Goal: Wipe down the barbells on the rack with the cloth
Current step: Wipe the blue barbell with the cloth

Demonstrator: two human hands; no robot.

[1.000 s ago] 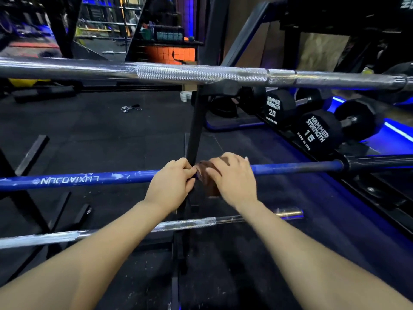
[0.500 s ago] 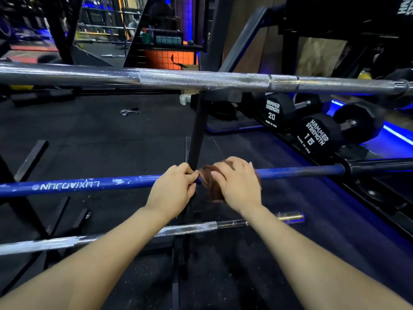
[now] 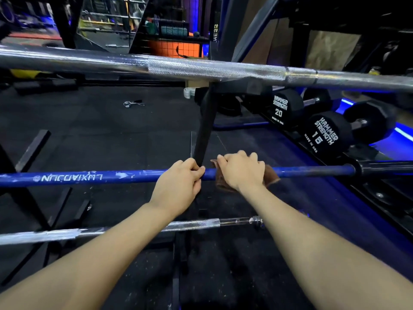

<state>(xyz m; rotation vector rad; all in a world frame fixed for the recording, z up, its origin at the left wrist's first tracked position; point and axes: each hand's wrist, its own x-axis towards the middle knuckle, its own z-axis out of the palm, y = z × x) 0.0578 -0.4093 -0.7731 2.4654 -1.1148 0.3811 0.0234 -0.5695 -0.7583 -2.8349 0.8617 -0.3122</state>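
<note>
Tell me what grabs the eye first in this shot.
Two bare arms reach to the blue bar at mid-frame: the left hand grips it, and just to its right the right hand holds a brown cloth wrapped on it. A thick chrome bar crosses the top, with black dumbbells marked 20 and 15 at right.

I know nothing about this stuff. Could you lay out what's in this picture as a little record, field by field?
Place: gym floor, barbell rack
Left hand: grips the blue barbell bare
Right hand: holds a brown cloth wrapped on the blue barbell
Bar above: silver barbell, untouched
Bar below: thinner silver bar, untouched
Background right: black dumbbells marked 20 and 16
On the floor: small metal clip
</note>
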